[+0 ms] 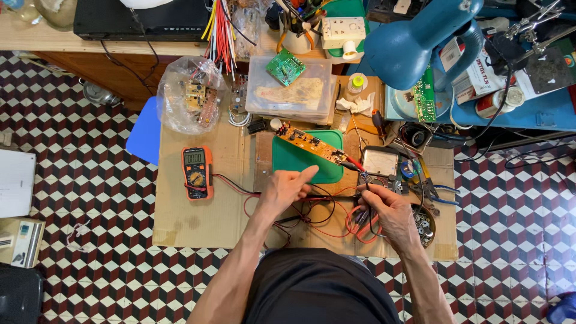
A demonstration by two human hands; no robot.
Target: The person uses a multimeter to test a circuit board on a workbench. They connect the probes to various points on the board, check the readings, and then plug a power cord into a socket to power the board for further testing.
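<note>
**Two hands, two probes, one orange board**

We see one long orange circuit board (311, 144) lying across one green tray (300, 161) at the middle of the surface (198, 222). Its long axis runs on a diagonal, the far end toward the upper left and the near end toward the lower right. Two probes (353, 164), one red and one black, meet at that near end.

Just below the tray, our left hand (285, 191) has its grip loosely curled with the forefinger stretched toward the tray; whether it pinches a lead we cannot tell. Right of the tray's lower corner, our right hand (387, 210) has its grip closed on the thin probe leads (324, 211), which loop red and black in front of the tray.

Left of the tray lies one orange multimeter (197, 172). Beyond the tray, one clear plastic box (292, 91) has a small green board (285, 66) on it. Left of that box, one clear bag (191, 96) holds small boards. Right of the tray, one round dish (425, 225) holds metal washers and nuts.
</note>
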